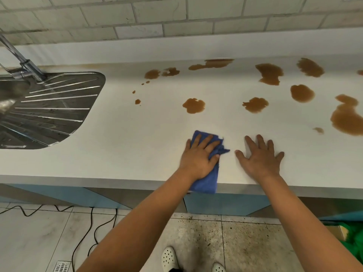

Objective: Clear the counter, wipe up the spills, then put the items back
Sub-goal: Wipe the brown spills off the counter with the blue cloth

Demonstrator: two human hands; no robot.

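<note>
Blue terry cloth [208, 179] beneath flat left hand [198, 156]

I'm in a kitchen: white counter [121, 134], steel sink [49, 108] with tap [21, 59] at nine o'clock, tiled wall [176, 16] at twelve.

Bright, even, diffuse light, soft shadows only. Glare on the faucet [23, 63] and drainboard [59, 107]. Wide-angle bending at edges; slight softness overall.

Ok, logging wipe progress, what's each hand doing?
Left hand: open, pressing the blue cloth.
Right hand: open, flat on the counter.
</note>
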